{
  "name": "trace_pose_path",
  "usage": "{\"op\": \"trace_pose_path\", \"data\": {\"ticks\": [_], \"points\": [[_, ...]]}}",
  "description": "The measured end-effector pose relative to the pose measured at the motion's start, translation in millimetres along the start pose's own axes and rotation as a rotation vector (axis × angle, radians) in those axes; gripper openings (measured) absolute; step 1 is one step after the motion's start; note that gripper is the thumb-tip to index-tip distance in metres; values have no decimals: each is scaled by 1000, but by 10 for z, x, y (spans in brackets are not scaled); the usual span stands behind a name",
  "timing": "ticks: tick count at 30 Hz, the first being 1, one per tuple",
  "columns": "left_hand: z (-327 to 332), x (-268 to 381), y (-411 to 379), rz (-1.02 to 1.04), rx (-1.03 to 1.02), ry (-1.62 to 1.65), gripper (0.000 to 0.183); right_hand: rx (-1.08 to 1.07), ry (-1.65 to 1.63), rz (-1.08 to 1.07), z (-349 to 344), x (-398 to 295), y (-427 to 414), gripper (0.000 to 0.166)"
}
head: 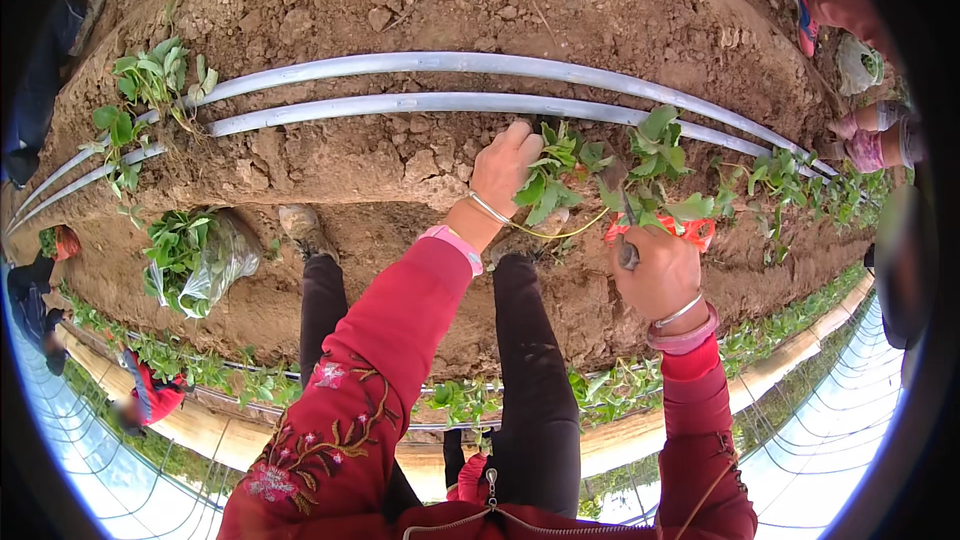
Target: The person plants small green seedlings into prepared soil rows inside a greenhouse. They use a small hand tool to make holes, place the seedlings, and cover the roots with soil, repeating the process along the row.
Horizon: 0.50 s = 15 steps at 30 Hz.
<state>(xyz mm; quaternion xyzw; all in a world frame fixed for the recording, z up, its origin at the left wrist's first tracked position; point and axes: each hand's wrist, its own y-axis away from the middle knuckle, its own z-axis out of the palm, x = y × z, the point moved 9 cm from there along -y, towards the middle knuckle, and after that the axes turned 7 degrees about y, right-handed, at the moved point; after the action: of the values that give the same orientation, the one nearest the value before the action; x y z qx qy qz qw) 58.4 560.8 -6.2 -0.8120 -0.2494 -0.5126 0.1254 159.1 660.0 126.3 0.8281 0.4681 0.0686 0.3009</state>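
Note:
My left hand [507, 165] reaches down to the soil of the bed, beside a leafy strawberry plant [551, 172]; its fingertips are hidden, so whether it grips the plant cannot be told. My right hand [658, 266] is closed round the handle of a small hand tool [628, 255], whose dark blade points up toward the leaves. Another strawberry plant [658, 154] stands just beyond that blade. A yellow-green runner [562, 235] stretches between my two hands. Behind my right hand lies a red plastic bag [697, 231].
Two pale drip-irrigation hoses [420, 101] run along the bed. Loose strawberry plants [154, 79] lie across them at the left. A clear bag of plants [225, 259] stands in the furrow by my shoe [304, 229]. Planted strawberries [795, 180] line the right. Other people are at both sides.

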Motion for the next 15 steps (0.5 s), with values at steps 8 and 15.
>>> {"op": "trace_pose_path", "data": {"ticks": [8, 15], "points": [[4, -19, 18, 19, -33, 1, 23, 34, -97, -23, -131, -46, 169, 15], [-19, 46, 67, 52, -52, 11, 26, 60, -176, -12, -126, -71, 217, 18]]}}
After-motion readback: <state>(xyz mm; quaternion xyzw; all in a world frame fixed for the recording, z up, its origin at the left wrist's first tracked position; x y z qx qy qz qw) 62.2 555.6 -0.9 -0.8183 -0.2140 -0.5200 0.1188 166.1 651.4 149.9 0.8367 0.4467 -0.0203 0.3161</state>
